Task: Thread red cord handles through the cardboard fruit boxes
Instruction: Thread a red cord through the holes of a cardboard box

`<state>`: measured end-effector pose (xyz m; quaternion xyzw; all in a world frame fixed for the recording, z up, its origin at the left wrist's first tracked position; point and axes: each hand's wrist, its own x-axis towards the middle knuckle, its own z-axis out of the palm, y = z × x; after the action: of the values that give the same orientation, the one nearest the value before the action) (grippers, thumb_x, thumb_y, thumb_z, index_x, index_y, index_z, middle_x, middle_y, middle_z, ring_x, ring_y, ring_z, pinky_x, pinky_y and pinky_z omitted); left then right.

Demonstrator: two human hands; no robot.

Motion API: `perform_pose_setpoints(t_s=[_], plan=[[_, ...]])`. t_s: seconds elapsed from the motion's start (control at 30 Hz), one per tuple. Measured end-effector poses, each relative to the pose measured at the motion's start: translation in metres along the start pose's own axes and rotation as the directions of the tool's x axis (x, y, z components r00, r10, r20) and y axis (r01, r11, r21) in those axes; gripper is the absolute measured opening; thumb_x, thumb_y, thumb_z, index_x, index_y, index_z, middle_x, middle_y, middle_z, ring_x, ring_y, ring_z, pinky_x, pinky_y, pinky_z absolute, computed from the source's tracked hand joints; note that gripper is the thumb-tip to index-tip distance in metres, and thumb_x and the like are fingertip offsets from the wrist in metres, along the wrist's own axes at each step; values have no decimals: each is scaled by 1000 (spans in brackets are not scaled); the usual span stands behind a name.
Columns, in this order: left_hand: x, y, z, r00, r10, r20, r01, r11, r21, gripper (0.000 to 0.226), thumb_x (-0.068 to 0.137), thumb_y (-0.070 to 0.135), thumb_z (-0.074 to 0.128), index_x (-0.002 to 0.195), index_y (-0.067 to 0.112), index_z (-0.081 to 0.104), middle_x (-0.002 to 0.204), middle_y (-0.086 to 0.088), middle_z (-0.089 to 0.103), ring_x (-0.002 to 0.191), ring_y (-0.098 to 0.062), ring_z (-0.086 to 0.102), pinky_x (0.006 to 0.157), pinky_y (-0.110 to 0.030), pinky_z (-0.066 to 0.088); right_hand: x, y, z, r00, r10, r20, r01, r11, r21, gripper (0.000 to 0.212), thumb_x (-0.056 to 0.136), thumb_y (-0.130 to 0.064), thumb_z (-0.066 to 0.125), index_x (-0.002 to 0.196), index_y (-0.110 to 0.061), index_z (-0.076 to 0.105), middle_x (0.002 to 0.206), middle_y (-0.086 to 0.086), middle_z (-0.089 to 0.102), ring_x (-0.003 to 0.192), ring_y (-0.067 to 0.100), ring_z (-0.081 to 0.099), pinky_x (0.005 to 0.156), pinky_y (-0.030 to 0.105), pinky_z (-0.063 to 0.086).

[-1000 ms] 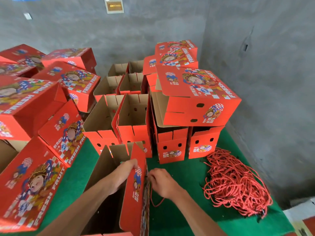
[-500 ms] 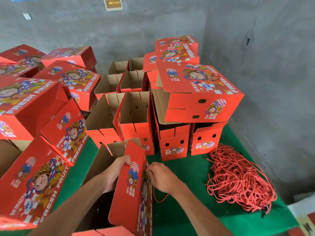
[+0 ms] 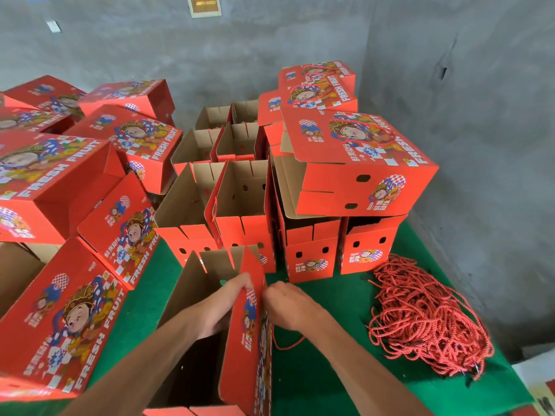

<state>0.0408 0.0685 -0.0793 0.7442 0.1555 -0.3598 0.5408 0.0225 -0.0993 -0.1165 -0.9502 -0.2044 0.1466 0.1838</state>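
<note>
Head view shows an open corrugated cardboard box (image 3: 210, 313), glossy red outside and plain brown inside, standing near on the green felt bench (image 3: 324, 382), its right wall pinched at the top edge by the left hand (image 3: 223, 307). Since half a second ago that wall stands more upright. Just right of it, the right hand (image 3: 289, 304) has a narrow grip on a twisted red cord (image 3: 286, 345) looping below, with the tangled cord pile (image 3: 420, 316) well apart at right.
</note>
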Motion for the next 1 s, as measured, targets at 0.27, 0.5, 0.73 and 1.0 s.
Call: perform_pose_setpoints(t_s=[0.27,0.5,0.73,1.0], plan=[[-6,-5,9,994,71,-85,-56,984,170,54,102,54,47,108,7,73,86,-5,79,78,-16,77,70,-28,62,-6,33,15,999,44,-9,-32,837,547,21,104,-32,61,123,-24,66,82,0,73,55,1,64,54,21,50],[-5,-12,24,968,246,-44,-212,902,377,22,101,17,60,105,-4,68,98,-20,75,92,-32,75,89,-45,61,-25,96,78,710,696,108,-595,510,621,28,106,-31,59,103,-3,61,84,9,73,63,16,75,68,34,65],[-6,-24,30,975,210,74,-223,927,301,23,99,25,64,116,10,64,98,-10,78,91,-24,77,92,-44,60,-17,108,112,633,765,118,-709,511,486,38,99,-41,68,111,-5,64,105,10,73,94,23,73,82,32,59],[-3,-23,30,976,218,3,-213,948,235,24,101,23,60,122,12,61,101,-13,77,90,-28,77,97,-53,56,-27,103,120,748,658,86,-534,520,667,30,100,-21,63,76,-5,71,70,8,65,60,17,53,62,31,48]])
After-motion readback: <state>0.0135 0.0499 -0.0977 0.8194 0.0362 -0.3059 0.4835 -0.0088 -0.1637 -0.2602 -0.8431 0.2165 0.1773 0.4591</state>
